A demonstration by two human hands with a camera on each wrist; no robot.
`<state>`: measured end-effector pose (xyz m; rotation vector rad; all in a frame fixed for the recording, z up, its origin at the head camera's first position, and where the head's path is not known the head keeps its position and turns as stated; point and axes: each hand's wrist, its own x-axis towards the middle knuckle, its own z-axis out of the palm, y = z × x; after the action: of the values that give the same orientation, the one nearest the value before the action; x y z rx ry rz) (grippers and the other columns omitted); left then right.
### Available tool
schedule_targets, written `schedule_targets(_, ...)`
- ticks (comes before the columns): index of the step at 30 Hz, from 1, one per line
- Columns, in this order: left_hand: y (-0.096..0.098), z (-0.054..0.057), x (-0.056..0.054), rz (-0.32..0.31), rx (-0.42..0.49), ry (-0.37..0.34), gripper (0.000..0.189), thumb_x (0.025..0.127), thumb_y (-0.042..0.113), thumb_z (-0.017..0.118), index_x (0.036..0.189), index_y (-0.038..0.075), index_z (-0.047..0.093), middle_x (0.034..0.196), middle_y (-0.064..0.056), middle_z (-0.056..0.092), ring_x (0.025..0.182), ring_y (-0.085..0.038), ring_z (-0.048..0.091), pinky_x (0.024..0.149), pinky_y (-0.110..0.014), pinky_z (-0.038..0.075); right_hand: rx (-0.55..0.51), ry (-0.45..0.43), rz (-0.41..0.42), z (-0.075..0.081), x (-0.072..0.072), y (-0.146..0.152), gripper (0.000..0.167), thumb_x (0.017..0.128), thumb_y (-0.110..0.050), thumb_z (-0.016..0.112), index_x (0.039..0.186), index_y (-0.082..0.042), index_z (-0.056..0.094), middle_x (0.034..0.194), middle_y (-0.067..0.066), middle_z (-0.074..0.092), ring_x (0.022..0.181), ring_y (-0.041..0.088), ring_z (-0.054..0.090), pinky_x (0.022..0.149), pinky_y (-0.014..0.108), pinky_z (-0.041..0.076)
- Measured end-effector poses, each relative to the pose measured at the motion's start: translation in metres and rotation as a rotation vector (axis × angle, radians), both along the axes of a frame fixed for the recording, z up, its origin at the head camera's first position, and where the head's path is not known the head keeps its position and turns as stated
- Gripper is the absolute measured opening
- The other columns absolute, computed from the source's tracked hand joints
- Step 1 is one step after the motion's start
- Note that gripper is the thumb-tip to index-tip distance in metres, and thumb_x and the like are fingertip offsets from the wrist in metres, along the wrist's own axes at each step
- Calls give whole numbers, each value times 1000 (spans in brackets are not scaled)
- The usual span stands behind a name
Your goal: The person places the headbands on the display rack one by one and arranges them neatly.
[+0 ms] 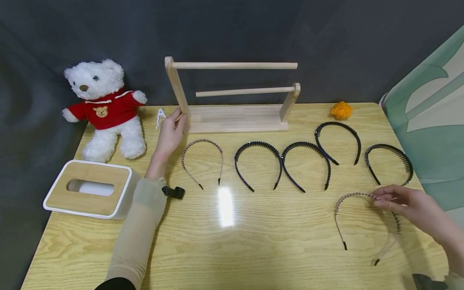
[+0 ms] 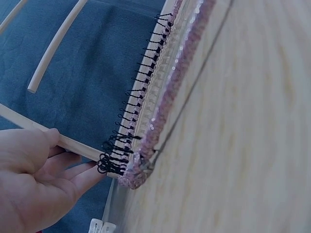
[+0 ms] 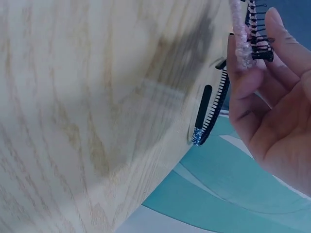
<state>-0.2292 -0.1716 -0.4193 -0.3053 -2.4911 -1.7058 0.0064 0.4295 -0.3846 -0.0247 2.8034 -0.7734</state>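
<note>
My left hand (image 1: 172,131) grips the left upright of a two-bar wooden rack (image 1: 235,119) close to its base. In the left wrist view the fingers and thumb of that hand (image 2: 41,177) lie around the upright. A pink glittery headband (image 1: 201,140) with black-tipped ends lies just right of the hand. Over at the right, my right hand (image 1: 413,207) pinches another pink headband (image 1: 353,194) by the top of its arch. The right wrist view shows that headband (image 3: 238,29), with black loops along its inner side, between thumb and fingers.
Several dark toothed headbands (image 1: 258,143) lie in front of and right of the rack. At the left are a white bear (image 1: 112,108) in red, a tissue box (image 1: 125,193) and a white clip (image 1: 160,118). An orange pompom (image 1: 341,110) sits back right.
</note>
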Motion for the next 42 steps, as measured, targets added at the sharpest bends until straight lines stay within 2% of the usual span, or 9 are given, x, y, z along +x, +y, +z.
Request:
schedule_targets(8,0,1,1,-3,-4,-14,42,116,9,46,156,-5,50,153,-26,54,134,-39,59,102,-50,51,-200,-104,-50,5,7,7,26,108,-9,67,131,2,71,110,-27,70,85,5,65,61,30,49)
schedule_targets(12,0,1,2,-2,2,-14,42,116,10,47,156,-5,51,153,-26,54,135,-39,59,103,-51,51,-250,-151,-36,6,7,13,27,111,-8,61,135,-2,71,117,-31,68,96,-4,66,65,28,55)
schedule_targets(15,0,1,3,5,2,-13,42,116,10,47,155,-5,52,152,-26,55,134,-38,59,104,-52,51,-311,-172,-3,5,8,19,29,111,-3,57,136,-5,72,121,-29,68,101,-5,66,68,26,57)
schedule_targets(19,-1,1,3,12,-3,-12,41,116,9,46,154,-6,51,151,-27,55,133,-39,60,103,-52,51,-415,-214,11,4,10,25,37,111,2,54,130,-19,77,118,-23,72,94,0,66,66,28,57)
schedule_targets(24,-1,-1,2,9,1,-13,41,116,8,46,154,-6,51,151,-28,55,133,-39,60,102,-52,51,-620,-260,64,2,12,30,52,111,10,48,125,-30,78,103,-6,73,74,20,54,55,38,38)
schedule_targets(27,-1,0,2,6,3,-14,42,116,9,46,155,-6,51,152,-27,54,134,-39,59,102,-53,51,-757,-274,127,3,12,31,57,109,16,43,128,-27,76,100,2,72,70,23,51,56,42,33)
schedule_targets(33,0,0,2,3,0,-13,42,116,10,46,156,-4,51,151,-28,55,132,-39,60,98,-51,52,-945,-265,151,9,11,26,56,106,22,41,126,-16,77,103,2,75,76,13,64,55,36,40)
schedule_targets(38,0,-2,0,5,-15,5,41,117,9,43,154,-7,51,143,-33,58,128,-41,63,96,-52,52,-1094,-169,113,14,12,17,54,104,26,37,123,-4,77,105,5,77,81,13,67,57,32,45)
schedule_targets(42,-1,-3,0,4,-17,8,42,117,9,42,155,-7,50,144,-33,58,130,-40,61,102,-54,51,-1227,-77,82,18,11,7,49,104,27,36,125,6,74,109,12,78,88,15,74,62,27,53)
